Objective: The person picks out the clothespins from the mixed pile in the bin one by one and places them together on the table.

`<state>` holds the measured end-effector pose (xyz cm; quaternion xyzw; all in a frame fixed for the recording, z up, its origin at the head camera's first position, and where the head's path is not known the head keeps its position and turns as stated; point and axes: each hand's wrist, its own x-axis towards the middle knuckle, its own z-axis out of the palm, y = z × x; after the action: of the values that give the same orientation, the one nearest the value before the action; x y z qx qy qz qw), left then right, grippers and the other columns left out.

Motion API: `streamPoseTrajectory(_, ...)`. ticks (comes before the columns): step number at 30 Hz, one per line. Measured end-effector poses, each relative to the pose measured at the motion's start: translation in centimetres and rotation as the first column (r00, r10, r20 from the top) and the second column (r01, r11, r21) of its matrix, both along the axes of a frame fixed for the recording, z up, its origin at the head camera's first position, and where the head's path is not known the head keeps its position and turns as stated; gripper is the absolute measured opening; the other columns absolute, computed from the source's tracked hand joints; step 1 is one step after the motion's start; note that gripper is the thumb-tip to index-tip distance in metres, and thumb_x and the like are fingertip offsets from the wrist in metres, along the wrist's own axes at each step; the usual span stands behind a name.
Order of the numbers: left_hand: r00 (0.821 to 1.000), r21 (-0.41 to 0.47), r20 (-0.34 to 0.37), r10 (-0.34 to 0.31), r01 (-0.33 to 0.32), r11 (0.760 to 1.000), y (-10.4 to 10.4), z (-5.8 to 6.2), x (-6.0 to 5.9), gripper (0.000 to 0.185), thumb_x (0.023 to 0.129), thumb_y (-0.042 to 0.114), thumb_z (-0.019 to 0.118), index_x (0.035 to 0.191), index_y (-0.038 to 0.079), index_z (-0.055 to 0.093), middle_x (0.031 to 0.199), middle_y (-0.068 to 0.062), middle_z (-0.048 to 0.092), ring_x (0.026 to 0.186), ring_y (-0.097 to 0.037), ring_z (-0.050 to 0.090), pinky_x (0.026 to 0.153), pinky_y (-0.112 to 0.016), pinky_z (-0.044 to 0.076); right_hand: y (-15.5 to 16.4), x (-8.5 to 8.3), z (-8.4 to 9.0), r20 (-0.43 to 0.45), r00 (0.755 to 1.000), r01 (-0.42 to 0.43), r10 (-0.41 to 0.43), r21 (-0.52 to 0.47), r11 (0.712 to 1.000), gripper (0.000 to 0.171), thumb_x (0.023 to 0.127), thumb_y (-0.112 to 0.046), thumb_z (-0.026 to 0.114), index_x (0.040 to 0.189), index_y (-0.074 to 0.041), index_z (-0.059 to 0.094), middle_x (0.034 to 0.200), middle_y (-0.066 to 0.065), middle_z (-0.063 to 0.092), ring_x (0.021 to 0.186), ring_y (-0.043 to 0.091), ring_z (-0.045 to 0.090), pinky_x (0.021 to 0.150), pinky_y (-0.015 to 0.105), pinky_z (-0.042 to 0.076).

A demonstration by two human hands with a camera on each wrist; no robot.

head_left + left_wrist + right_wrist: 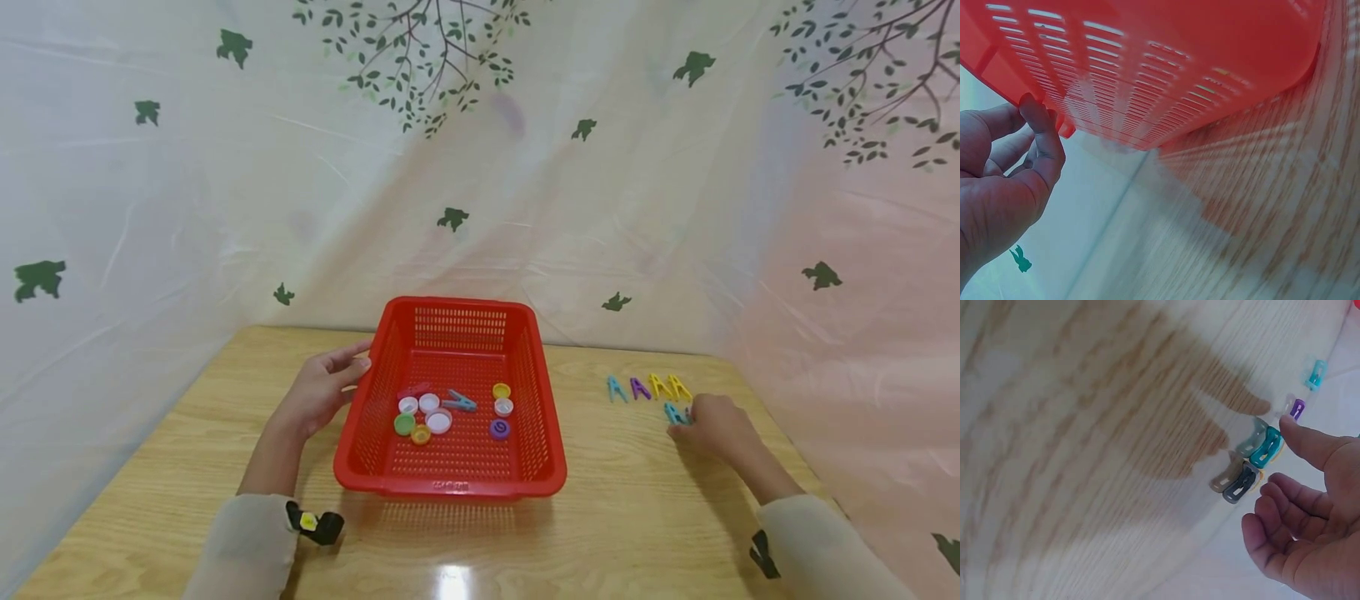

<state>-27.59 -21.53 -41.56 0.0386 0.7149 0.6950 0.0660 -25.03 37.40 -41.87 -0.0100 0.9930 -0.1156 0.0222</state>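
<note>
A red slotted basket [450, 487] stands mid-table. My left hand [337, 375] holds its left rim, thumb on top and fingers against the outer wall; the left wrist view shows those curled fingers [1038, 119] on the basket [1179, 62]. Inside lie several bottle caps [438, 422] and a blue-grey clothespin [459, 402]. My right hand [708, 421] rests on the table at the right, relaxed and holding nothing, right beside a teal clothespin [675, 412]. In the right wrist view the hand [1282, 459] hovers next to the teal clothespin [1266, 447] and a dark grey one [1239, 482].
A row of clothespins lies behind my right hand: blue [617, 388], purple [640, 388] and two yellow [658, 386]. The wooden table [637, 517] is walled in by a leaf-printed curtain [480, 167] at the back and both sides.
</note>
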Motion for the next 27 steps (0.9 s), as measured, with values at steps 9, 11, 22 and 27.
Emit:
streamPoseTrajectory(9, 1.0, 0.002, -0.006, -0.003, 0.003, 1.0, 0.0, 0.0, 0.0, 0.051, 0.104, 0.026, 0.062, 0.153, 0.015, 0.05, 0.135, -0.019, 0.059, 0.111, -0.025, 0.066, 0.091, -0.036, 0.059, 0.1, -0.6, 0.1, -0.092, 0.986, -0.141, 0.139, -0.014, 0.99, 0.031, 0.089, -0.022, 0.078, 0.073, -0.003, 0.059, 0.06, -0.001, 0.043, 0.056, 0.014, 0.037, 0.05, 0.031, 0.034)
streamPoseTrajectory(11, 1.0, 0.005, -0.007, -0.004, 0.005, 1.0, 0.0, 0.0, 0.0, 0.051, 0.104, 0.026, 0.062, 0.152, 0.015, 0.05, 0.135, -0.019, 0.059, 0.111, -0.026, 0.066, 0.091, -0.037, 0.059, 0.1, -0.7, 0.1, -0.088, 0.983, -0.166, 0.163, -0.03, 0.986, 0.025, 0.089, -0.019, 0.078, 0.079, -0.001, 0.064, 0.061, -0.001, 0.047, 0.057, 0.014, 0.041, 0.051, 0.032, 0.038)
streamPoseTrajectory(22, 1.0, 0.025, -0.019, -0.018, 0.018, 1.0, 0.0, 0.0, 0.0, 0.051, 0.103, 0.027, 0.063, 0.151, 0.014, 0.052, 0.135, -0.022, 0.059, 0.109, -0.025, 0.068, 0.09, -0.038, 0.06, 0.5, -1.2, 0.1, -0.057, 0.966, -0.253, 0.251, -0.035, 0.967, 0.024, 0.086, -0.01, 0.078, 0.1, 0.009, 0.073, 0.083, 0.012, 0.07, 0.077, 0.027, 0.064, 0.072, 0.054, 0.057)
streamPoseTrajectory(27, 0.999, 0.03, -0.027, -0.018, 0.019, 0.999, 0.0, -0.1, 0.0, 0.051, 0.103, 0.026, 0.063, 0.151, 0.013, 0.052, 0.136, -0.023, 0.059, 0.109, -0.025, 0.068, 0.09, -0.038, 0.06, 0.5, -1.4, -0.1, -0.069, 0.96, -0.273, 0.27, -0.042, 0.961, 0.026, 0.086, -0.01, 0.079, 0.102, 0.01, 0.073, 0.084, 0.011, 0.07, 0.077, 0.026, 0.065, 0.072, 0.052, 0.057)
